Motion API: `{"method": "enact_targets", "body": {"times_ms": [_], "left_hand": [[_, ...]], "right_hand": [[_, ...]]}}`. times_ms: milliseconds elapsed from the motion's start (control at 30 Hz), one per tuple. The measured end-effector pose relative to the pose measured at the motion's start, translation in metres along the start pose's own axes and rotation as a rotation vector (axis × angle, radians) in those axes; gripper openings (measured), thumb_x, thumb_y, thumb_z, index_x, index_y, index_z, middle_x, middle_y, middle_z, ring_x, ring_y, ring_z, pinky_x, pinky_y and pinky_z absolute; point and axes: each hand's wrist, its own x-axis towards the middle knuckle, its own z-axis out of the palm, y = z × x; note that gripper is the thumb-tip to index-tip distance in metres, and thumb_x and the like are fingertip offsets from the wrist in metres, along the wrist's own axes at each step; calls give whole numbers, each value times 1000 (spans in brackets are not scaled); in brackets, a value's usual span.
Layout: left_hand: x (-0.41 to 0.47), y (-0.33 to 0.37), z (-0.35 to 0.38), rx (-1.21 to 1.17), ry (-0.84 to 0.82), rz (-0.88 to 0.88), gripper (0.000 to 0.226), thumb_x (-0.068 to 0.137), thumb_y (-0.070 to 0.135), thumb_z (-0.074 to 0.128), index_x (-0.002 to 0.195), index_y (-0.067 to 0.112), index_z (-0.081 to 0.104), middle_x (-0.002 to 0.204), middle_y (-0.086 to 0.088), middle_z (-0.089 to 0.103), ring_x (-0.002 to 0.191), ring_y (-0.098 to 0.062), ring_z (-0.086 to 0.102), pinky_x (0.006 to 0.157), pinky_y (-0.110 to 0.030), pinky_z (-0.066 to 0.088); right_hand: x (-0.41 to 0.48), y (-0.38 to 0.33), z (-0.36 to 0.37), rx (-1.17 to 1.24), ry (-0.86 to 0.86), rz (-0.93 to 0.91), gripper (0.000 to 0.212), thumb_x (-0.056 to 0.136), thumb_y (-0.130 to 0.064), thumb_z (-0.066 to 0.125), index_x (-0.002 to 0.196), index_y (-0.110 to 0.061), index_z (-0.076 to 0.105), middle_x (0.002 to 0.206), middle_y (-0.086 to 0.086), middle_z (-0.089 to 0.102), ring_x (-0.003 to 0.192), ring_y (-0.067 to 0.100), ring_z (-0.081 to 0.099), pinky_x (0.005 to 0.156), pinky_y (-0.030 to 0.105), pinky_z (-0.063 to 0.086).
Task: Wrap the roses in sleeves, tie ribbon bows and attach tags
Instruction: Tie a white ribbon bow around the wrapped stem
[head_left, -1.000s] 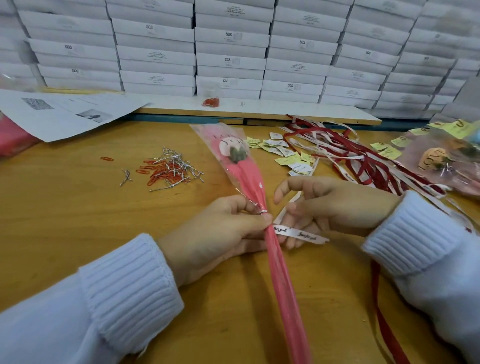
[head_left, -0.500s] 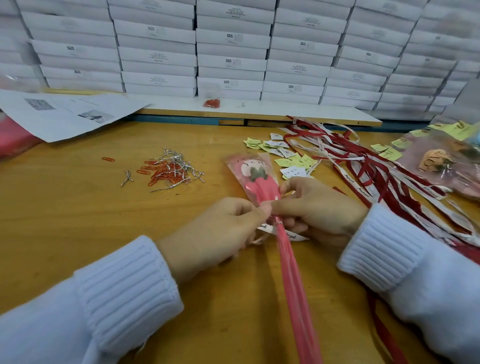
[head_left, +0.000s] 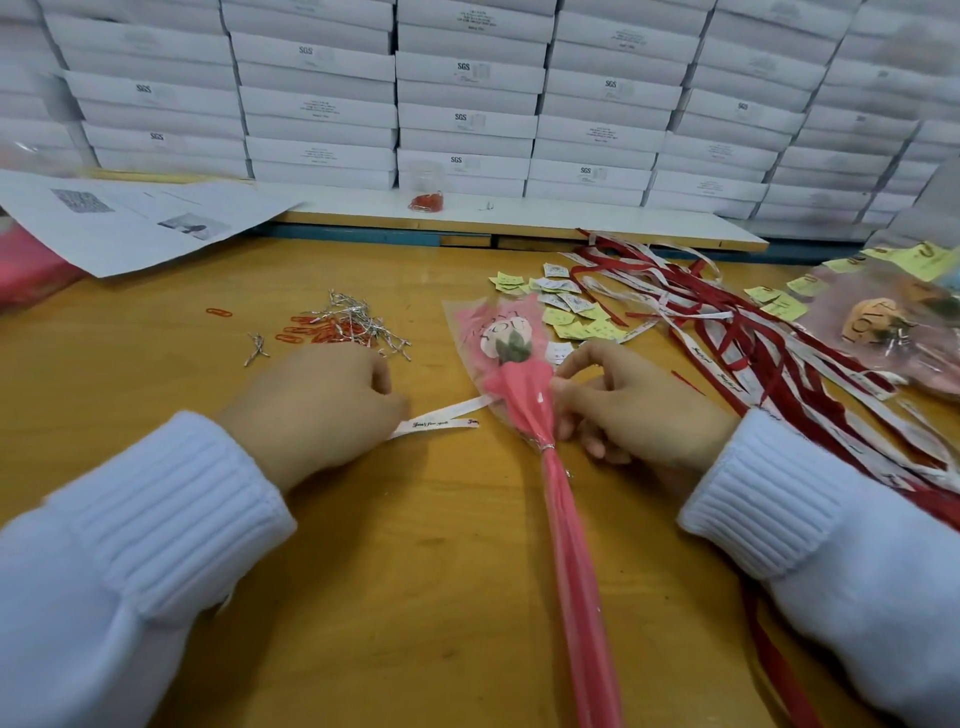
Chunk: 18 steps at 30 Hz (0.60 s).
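Rose (head_left: 519, 402) lies between left hand (head_left: 317, 410), pinching ribbon (head_left: 441, 423), and right hand (head_left: 639, 415).

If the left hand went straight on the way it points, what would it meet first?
Probably the sleeved rose: the left hand, pinching the white ribbon, points rightward along that ribbon, which reaches the sleeve. The wire ties seem to lie left of that line, though depth is unclear.

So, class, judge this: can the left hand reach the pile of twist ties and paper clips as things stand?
Probably yes. The pile lies beyond the left hand, with only bare table between them. But that hand pinches the white ribbon, so it would have to let go first.
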Motion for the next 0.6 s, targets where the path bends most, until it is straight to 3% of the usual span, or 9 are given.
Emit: {"method": "enact_targets", "body": {"times_ms": [100,200,300,367,433,500,600], "left_hand": [[-3,5,3,8,150,40,6,79,27,55,75,26,60,85,6,50,80,-17,51,66,-29,38],[-2,9,13,40,249,158,11,83,34,55,90,28,61,97,5,48,98,-19,48,82,-34,32],[3,13,27,88,166,215,26,88,48,52,107,31,58,108,6,52,111,-17,48,92,-37,33],[5,15,32,28,110,239,20,89,47,53,101,33,59,100,9,52,108,-14,49,92,-36,34],[6,17,32,-57,99,271,8,89,38,58,83,35,56,88,13,47,101,-14,50,93,-36,38],[6,18,33,-111,73,309,25,89,29,61,69,36,47,82,14,44,93,-14,51,94,-38,40],[4,19,33,-131,59,359,32,88,26,62,65,37,43,79,17,43,85,-10,46,93,-37,40]], "right_hand": [[8,7,-10,-242,187,-26,11,96,-13,49,96,-20,57,72,-1,65,55,10,56,49,23,44],[14,13,-19,-533,269,-75,19,92,-13,54,99,-27,64,87,-4,60,74,9,54,61,20,44],[21,16,-18,-655,200,-90,29,93,-23,55,121,-30,61,110,-1,59,90,11,52,73,23,41],[25,16,-16,-690,178,-78,37,94,-26,53,130,-34,54,124,5,55,107,18,52,87,31,44],[27,16,-14,-723,157,-62,40,94,-31,51,133,-40,49,126,7,49,120,25,45,97,39,42],[28,17,-12,-746,119,-60,36,95,-34,49,130,-45,49,118,6,46,121,26,41,99,42,40],[28,17,-10,-720,126,-99,18,93,-36,53,108,-44,56,106,0,42,117,24,38,93,35,36]]}}
